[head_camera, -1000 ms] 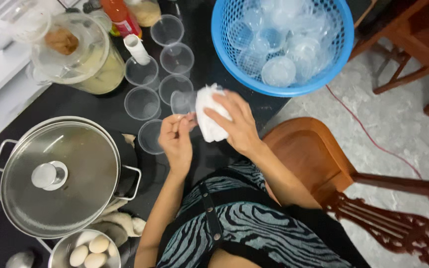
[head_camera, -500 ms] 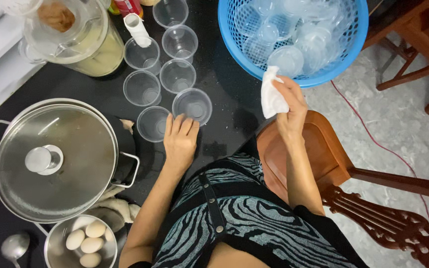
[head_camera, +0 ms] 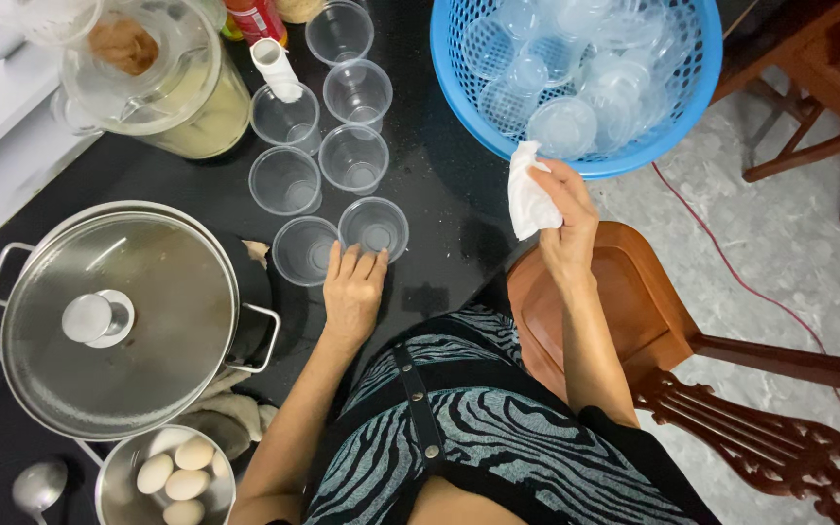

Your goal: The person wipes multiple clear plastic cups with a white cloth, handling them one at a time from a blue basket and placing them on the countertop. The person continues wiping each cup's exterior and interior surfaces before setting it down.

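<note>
We see the left hand [head_camera: 354, 292] lying flat and open on the black counter [head_camera: 439, 194], holding nothing; its fingertips [head_camera: 357, 261] touch the rims of the two nearest clear plastic cups [head_camera: 373, 228]. The right hand [head_camera: 568, 219] is closed around a crumpled white cloth [head_camera: 529, 194] and holds it in the air, just below the rim of the blue basket [head_camera: 678, 126]. More empty cups stand in two rows behind the near ones. The basket is full of clear plastic lids or cups; we cannot tell which. Left of the left hand stands a big steel pot [head_camera: 114, 321] with its lid on. Below it is a steel bowl of eggs [head_camera: 169, 478]. A wooden chair [head_camera: 634, 311] is under the right forearm.
</note>
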